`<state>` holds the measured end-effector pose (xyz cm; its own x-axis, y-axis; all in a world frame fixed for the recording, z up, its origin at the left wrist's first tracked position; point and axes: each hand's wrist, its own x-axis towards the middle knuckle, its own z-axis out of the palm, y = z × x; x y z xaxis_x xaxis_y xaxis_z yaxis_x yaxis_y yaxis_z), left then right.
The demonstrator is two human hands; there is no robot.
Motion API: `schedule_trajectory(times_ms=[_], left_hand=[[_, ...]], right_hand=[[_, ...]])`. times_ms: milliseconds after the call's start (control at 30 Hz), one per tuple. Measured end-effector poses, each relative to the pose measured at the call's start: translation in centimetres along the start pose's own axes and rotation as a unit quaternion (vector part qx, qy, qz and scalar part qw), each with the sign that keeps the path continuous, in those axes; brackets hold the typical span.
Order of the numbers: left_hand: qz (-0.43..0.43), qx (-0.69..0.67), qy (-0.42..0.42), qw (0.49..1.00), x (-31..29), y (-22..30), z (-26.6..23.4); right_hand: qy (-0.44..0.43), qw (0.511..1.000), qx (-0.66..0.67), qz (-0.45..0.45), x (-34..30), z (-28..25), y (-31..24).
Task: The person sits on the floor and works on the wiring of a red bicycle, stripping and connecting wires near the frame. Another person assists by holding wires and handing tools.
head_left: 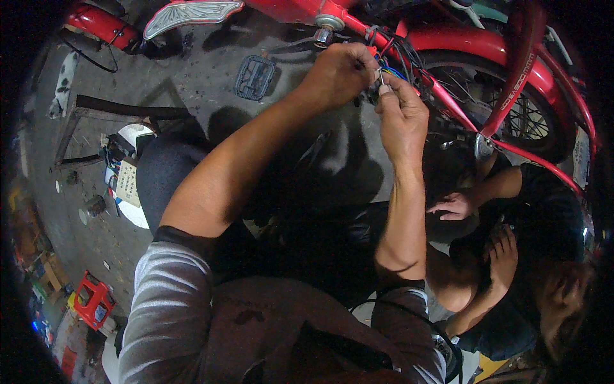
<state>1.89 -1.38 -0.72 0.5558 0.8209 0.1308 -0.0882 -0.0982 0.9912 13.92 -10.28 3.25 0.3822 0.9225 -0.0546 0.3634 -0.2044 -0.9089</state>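
Both hands meet beside the red frame tube (374, 40) of a two-wheeler, close to a bundle of thin coloured wires (396, 72). My left hand (345, 72) is closed in a pinch by the wires; its fingers hide most of what they grip. Just to the right, my right hand (404, 115) pinches a thin, shiny, pin-like piece (382, 78) between thumb and forefinger. That piece points up toward the left fingertips. Its exact kind is too small to tell, and I cannot tell whether it touches a wire.
A rear wheel (524, 115) under a red fender stands at right. Another person's hand (455, 205) rests near my right forearm. A dark rectangular plastic piece (254, 77) lies on the floor. At left are a dark bent frame (128, 107), a white round surface (132, 214) and a red stool (94, 299).
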Motion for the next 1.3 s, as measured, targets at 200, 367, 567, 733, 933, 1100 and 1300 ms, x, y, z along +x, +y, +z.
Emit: schedule_trajectory(times_ms=[200, 367, 567, 733, 933, 1100, 1300], left_hand=[[-0.012, 0.011, 0.006, 1.000, -0.1, 0.1, -0.1], [-0.039, -0.017, 0.003, 0.999, -0.2, 0.2, -0.3], [-0.024, -0.007, -0.003, 1.000, -0.3, -0.3, -0.1], [0.006, 0.035, -0.007, 0.999, -0.3, -0.6, 0.2], [-0.021, 0.065, 0.001, 0.998, -0.5, -0.6, 0.6], [0.036, 0.126, 0.047, 0.990, -0.3, -0.6, 0.8], [0.073, 0.249, 0.003, 0.966, -0.4, -0.1, 0.1]], right_hand=[[0.033, 0.999, -0.008, -0.009, 0.0, 0.4, 0.0], [0.020, 1.000, -0.013, 0.004, 0.1, 0.3, -0.1], [-0.013, 0.999, -0.033, 0.004, 0.3, -0.5, 0.2], [0.016, 0.986, -0.161, -0.027, -0.1, -0.8, -0.3], [0.037, 0.965, -0.255, -0.043, -0.6, -0.7, -1.1], [0.031, 0.962, -0.262, -0.076, -0.5, -0.9, -1.0], [-0.002, 0.963, -0.252, -0.097, -0.3, -1.6, -0.8]])
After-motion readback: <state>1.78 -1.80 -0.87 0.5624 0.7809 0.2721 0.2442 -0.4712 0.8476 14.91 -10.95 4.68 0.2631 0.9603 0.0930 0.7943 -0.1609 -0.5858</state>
